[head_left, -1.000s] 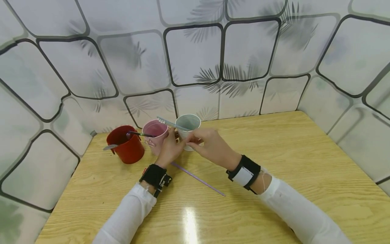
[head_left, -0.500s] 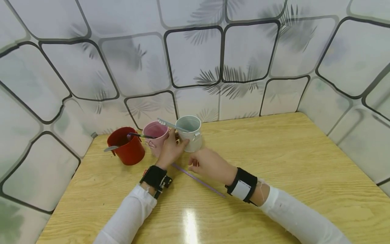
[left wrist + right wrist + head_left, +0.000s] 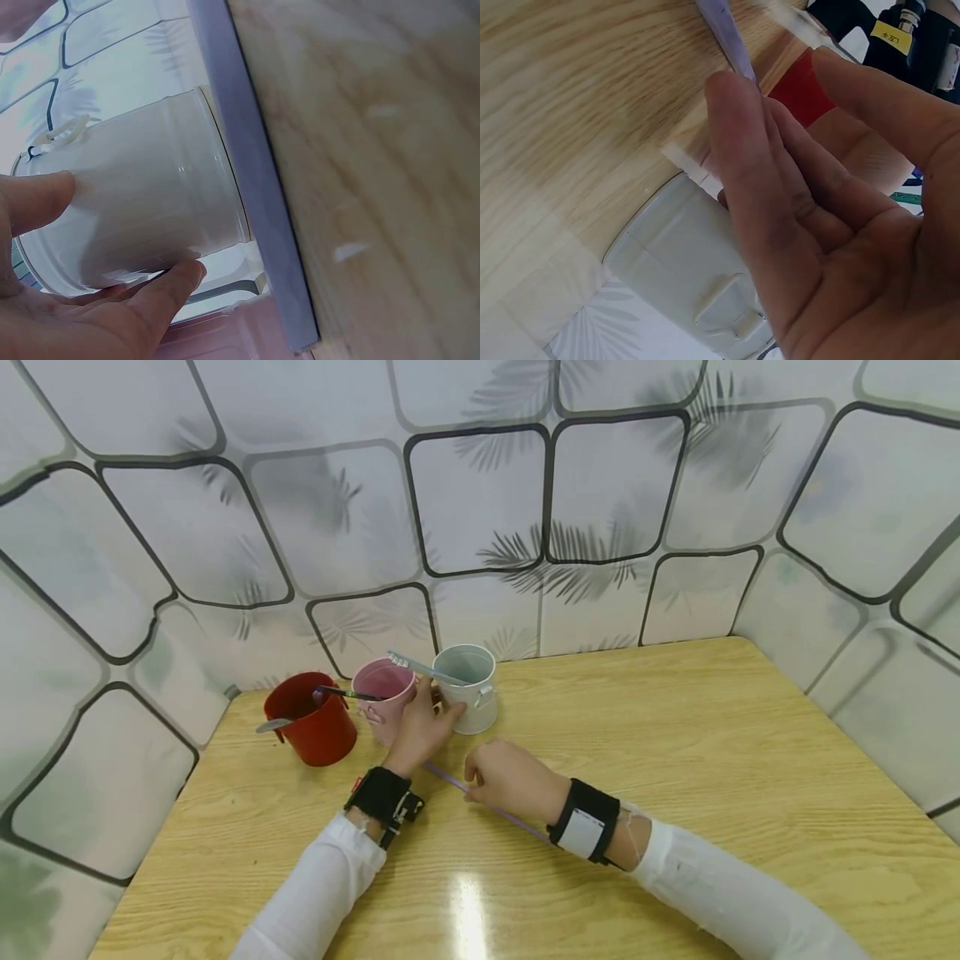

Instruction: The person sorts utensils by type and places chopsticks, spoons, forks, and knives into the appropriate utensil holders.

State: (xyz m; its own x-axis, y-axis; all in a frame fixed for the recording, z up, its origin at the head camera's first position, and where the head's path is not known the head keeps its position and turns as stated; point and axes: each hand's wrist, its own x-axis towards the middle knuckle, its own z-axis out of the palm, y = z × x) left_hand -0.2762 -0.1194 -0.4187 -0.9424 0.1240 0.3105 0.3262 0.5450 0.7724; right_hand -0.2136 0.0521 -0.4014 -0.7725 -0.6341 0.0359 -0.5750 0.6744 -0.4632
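A small white bucket stands upright near the wall, with a pale blue toothbrush leaning out over its left rim. My left hand holds this bucket by its left side; the left wrist view shows the thumb on one face and a finger round the other. On the tabletop lies a thin, flat purple stick. Directly over it is my right hand, its fingers bent. In the right wrist view thumb and index finger are apart, and the stick passes behind the fingertips.
Left of the white bucket stands a pink bucket, with a dark-handled brush reaching across to a red cup. A spoon sticks out of the cup. The patterned wall rises behind the wooden table.
My right hand has left the white bucket's front and come down toward me, over the purple stick. The bucket's handle fitting now shows. My left hand has stayed in place.
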